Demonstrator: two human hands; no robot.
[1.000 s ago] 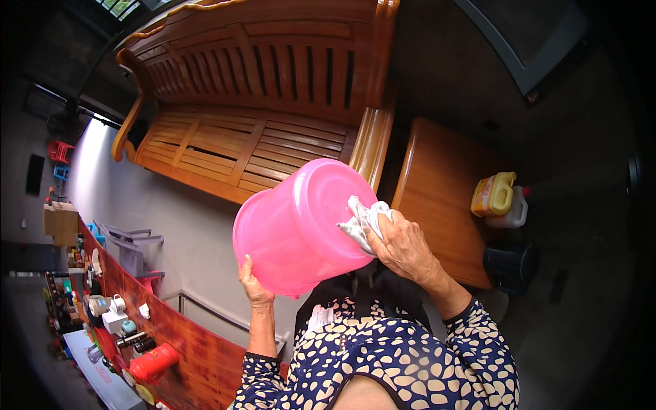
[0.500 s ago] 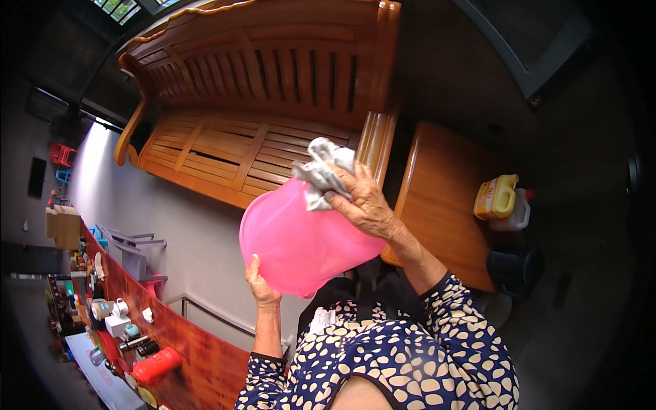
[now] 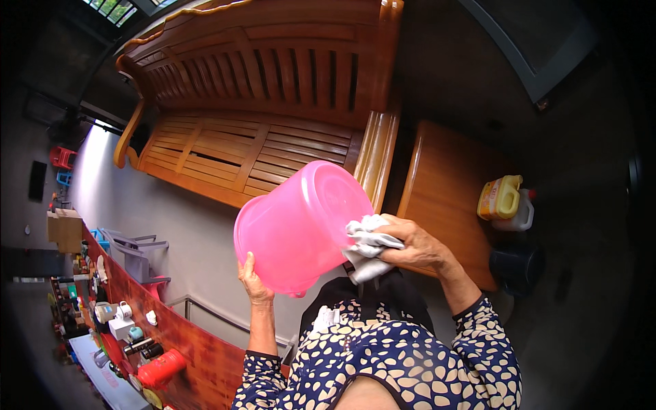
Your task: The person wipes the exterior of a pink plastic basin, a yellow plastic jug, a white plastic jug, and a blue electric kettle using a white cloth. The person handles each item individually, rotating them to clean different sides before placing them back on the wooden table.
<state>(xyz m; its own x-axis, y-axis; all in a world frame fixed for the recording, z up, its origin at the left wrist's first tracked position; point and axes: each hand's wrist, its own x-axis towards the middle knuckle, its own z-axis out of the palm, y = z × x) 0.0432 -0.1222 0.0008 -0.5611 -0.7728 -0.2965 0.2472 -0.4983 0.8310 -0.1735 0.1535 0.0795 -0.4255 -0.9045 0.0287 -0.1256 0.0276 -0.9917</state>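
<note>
A pink plastic bucket (image 3: pixel 301 225) is held up in front of me, its bottom turned away toward the bench. My left hand (image 3: pixel 253 280) grips its lower rim. My right hand (image 3: pixel 415 247) presses a crumpled grey-white cloth (image 3: pixel 365 247) against the bucket's right side. Both forearms, in dark sleeves with pale spots, rise from the lower edge.
A long wooden slatted bench (image 3: pixel 253 130) fills the upper middle. Right of it stands a wooden side table (image 3: pixel 447 184), with a yellow jug (image 3: pixel 499 197) and a white jug beside it. A reddish wooden counter (image 3: pixel 171 335) with cups and a red flask (image 3: pixel 160 369) runs along the lower left.
My right hand with the cloth has slid from the top of the bucket down to its right side. The bucket has tilted a little.
</note>
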